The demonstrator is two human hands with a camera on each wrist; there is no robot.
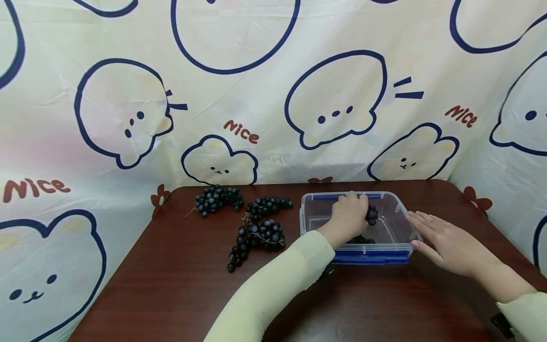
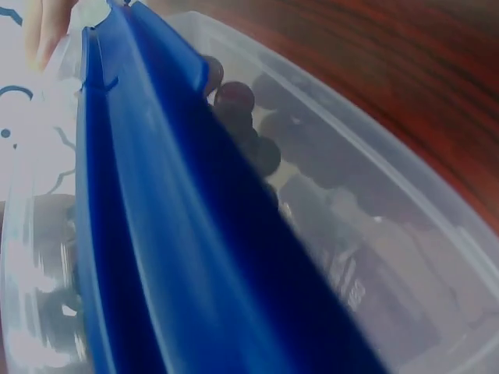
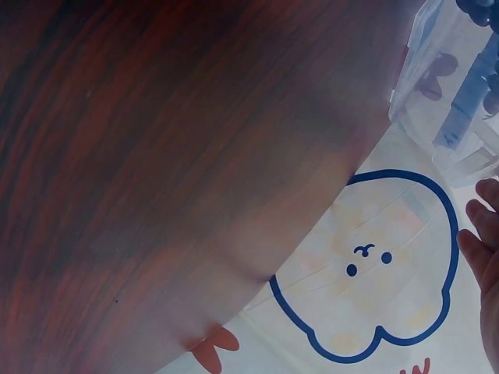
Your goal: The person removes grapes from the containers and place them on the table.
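A clear plastic box (image 1: 391, 247) with blue clasps stands on the table. My left hand (image 1: 348, 216) reaches inside it over the near rim, fingers curled round a bunch of dark grapes (image 1: 372, 215) that shows past the hand. More dark grapes (image 1: 361, 240) lie low by the near wall. In the left wrist view, a blue clasp (image 2: 171, 202) covers much of the scene, with grapes (image 2: 234, 101) behind it. My right hand (image 1: 448, 242) has its fingers extended, fingertips right at the box's right wall; its fingers (image 3: 479, 241) also show in the right wrist view.
Left of the box, several bunches of dark grapes lie on the brown table (image 1: 179, 280): one at the back (image 1: 215, 199), one beside it (image 1: 269, 206) and one nearer (image 1: 260, 235). A printed cloth (image 1: 265, 95) hangs behind and along the sides.
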